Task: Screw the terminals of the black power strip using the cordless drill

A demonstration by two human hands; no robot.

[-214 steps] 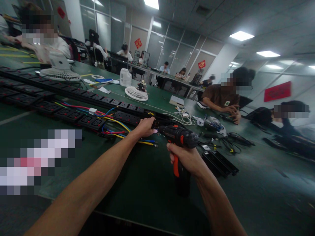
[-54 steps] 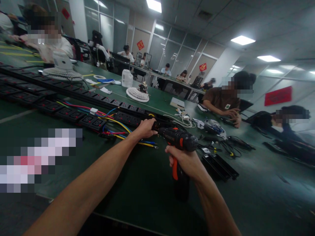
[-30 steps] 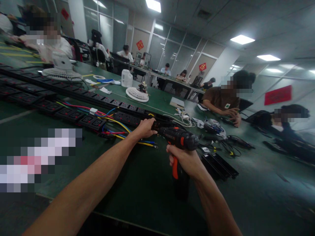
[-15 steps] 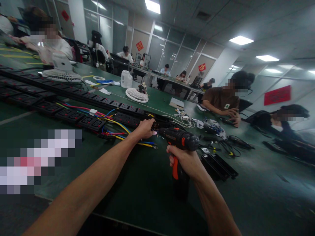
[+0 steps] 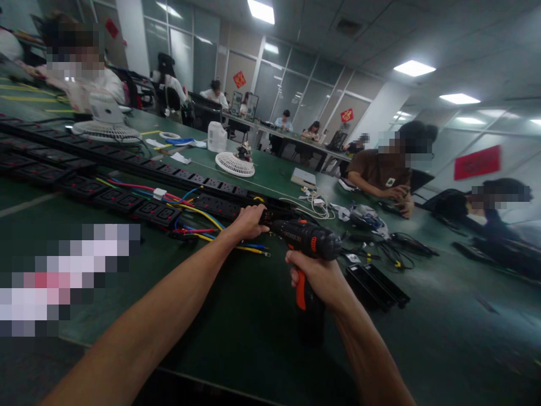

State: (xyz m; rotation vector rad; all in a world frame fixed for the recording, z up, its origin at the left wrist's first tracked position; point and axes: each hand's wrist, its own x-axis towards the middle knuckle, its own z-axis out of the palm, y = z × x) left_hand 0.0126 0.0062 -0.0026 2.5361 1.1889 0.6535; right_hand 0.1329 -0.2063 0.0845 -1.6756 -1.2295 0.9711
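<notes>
My right hand [image 5: 313, 270] is wrapped round the grip of a black and orange cordless drill [image 5: 306, 237]. The drill's nose points left, toward my left hand [image 5: 252, 221]. The fingers of that hand are closed on the black end of a power strip [image 5: 217, 207], right by the front of the drill. The drill's tip and the exact contact there are hidden. Blue, yellow and red wires [image 5: 211, 220] run beside the strip, and several loose ends lie below my left wrist. A white connector [image 5: 159, 194] sits among the wires.
More long black socket strips [image 5: 122, 197] stretch left across the green table [image 5: 236, 304]. Two black channel-like pieces [image 5: 377, 286] and tangled black cables [image 5: 397, 251] lie right of the drill. Beyond are white fan parts [image 5: 235, 163], a white jug [image 5: 217, 137] and a seated co-worker [image 5: 380, 175].
</notes>
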